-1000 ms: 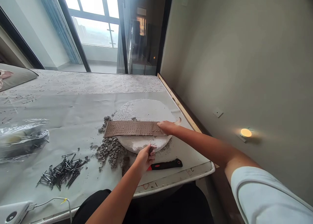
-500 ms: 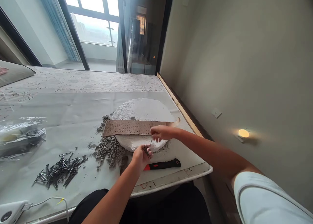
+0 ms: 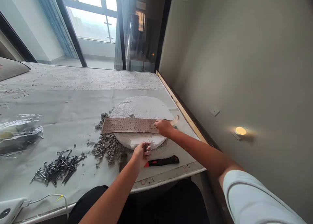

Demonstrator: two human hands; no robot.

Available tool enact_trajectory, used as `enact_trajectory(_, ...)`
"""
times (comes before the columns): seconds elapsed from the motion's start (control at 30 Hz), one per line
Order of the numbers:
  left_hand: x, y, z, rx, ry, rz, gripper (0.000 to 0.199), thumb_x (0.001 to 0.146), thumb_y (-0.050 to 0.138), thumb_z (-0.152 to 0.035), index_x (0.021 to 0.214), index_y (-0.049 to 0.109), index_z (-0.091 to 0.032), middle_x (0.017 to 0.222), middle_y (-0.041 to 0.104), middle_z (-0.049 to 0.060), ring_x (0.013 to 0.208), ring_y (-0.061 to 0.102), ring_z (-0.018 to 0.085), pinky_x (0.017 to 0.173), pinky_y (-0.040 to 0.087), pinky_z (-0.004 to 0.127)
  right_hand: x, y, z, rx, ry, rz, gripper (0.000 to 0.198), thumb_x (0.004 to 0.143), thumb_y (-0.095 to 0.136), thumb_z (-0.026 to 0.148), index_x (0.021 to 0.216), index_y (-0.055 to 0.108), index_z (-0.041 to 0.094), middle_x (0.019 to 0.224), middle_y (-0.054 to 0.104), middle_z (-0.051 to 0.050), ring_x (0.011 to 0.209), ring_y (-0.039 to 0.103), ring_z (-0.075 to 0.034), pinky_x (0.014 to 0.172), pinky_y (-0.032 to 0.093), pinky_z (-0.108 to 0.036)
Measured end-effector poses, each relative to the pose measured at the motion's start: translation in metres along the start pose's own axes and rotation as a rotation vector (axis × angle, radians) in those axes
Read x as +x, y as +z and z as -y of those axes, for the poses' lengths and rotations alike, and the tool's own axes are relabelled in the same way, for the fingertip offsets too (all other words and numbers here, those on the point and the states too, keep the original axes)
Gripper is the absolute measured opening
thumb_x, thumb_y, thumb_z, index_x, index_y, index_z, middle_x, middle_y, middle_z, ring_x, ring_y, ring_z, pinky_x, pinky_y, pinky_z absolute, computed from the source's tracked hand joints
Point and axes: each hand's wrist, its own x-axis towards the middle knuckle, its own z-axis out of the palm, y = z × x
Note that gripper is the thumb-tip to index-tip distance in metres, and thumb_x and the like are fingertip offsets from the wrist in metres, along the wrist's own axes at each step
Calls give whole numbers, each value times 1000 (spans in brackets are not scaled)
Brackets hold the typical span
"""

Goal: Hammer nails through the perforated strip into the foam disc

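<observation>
A brown strip with rows of small holes lies across a round white foam-like slab. My right hand is over the strip's right part, its fingertips pinched at the surface around a nail that hardly shows. Lower down, by the slab's near edge, my left hand is curled closed around several dark nails, mostly hidden by the fingers. Just beyond the left wrist lies a tool with a black and red handle, its head partly covered by the forearm. To the left is a pile of loose nails.
Grey crumbled rubble lies along the slab's left side. A clear plastic bag sits at the far left, and a white device with a cable is at the near left corner. A wooden edge runs beside the wall.
My right hand has moved away from my left hand, carrying the nail up and right onto the strip. The left hand stays low, still closed. The view has shifted slightly.
</observation>
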Motion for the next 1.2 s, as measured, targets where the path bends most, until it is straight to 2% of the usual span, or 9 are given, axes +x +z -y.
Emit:
enact_trajectory(0.1,0,1,1,19,-1,22,8,77,45,-22,78,49,-16,50,36,-8,32,23,2,37,15,18,8,12,-11,-89,37,41,24,80,45,4,87,68,6,95,64,-19,87,62,-23,68,45,-27)
enact_trajectory(0.2,-1,1,2,30,4,21,8,78,45,-22,78,50,-16,51,36,-8,32,22,2,38,15,18,12,23,-9,-154,12,67,28,77,44,0,90,68,6,94,65,-19,87,63,-24,67,46,-28)
enact_trajectory(0.37,-5,3,2,29,3,25,10,79,43,-22,77,50,-16,51,35,-7,33,22,2,38,16,18,15,31,-6,-237,-62,78,29,76,45,0,92,68,5,93,65,-21,86,63,-25,69,47,-31)
enact_trajectory(0.57,-8,4,3,16,0,22,9,79,43,-22,77,49,-16,52,34,-8,34,22,2,38,15,18,19,34,-12,-323,-144,79,28,76,44,-1,91,66,6,91,65,-18,81,63,-24,63,46,-29)
enact_trajectory(0.8,-8,2,5,34,-7,-5,9,79,43,-23,79,49,-16,52,34,-7,34,21,3,39,14,19,22,37,-24,-398,-357,104,24,75,47,-1,89,65,7,89,64,-16,83,61,-21,63,44,-26)
enact_trajectory(0.9,-9,2,6,35,-3,-5,9,78,43,-23,79,49,-16,51,34,-8,34,21,3,39,13,19,23,36,-28,-415,-406,111,24,75,47,-1,90,64,7,89,64,-16,81,61,-21,63,43,-27)
enact_trajectory(1.07,-10,2,6,15,-21,4,9,78,43,-23,76,49,-16,52,35,-8,34,21,3,39,13,19,23,33,-32,-401,-415,116,21,74,48,-1,82,65,8,88,64,-15,85,60,-21,64,42,-26)
enact_trajectory(1.13,-10,1,6,12,-23,10,8,76,44,-23,76,49,-16,52,34,-8,34,21,3,39,13,19,22,32,-33,-375,-379,106,19,77,47,1,81,65,8,89,64,-16,85,60,-20,63,42,-25)
enact_trajectory(1.2,-9,1,7,17,-22,13,8,76,44,-23,76,49,-16,52,35,-8,34,21,3,39,12,19,22,31,-33,-340,-315,85,19,82,46,7,87,64,8,93,64,-16,82,60,-19,62,42,-25)
